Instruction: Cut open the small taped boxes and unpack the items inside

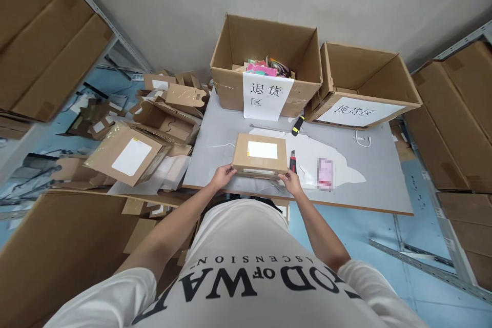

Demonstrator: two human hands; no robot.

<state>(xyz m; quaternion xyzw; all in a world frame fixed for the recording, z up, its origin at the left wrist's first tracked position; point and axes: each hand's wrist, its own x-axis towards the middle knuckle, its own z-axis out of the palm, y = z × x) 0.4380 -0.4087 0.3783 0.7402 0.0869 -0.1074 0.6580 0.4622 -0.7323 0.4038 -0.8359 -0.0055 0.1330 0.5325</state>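
Head view gives me the box [260, 156] near the front edge of the table [384, 164], long axis running crosswise between my hands, left hand [223, 176] clasping one near corner, right hand [291, 182] the other, neither closer.

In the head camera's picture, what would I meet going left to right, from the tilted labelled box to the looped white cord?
Tilted labelled box → left hand → small carton → right hand → blurred pink item → looped white cord.

Two open cartons [226, 87] block far side; red cutter [293, 162] crowds right hand [291, 183]; room over tabletop [388, 189] at right front.
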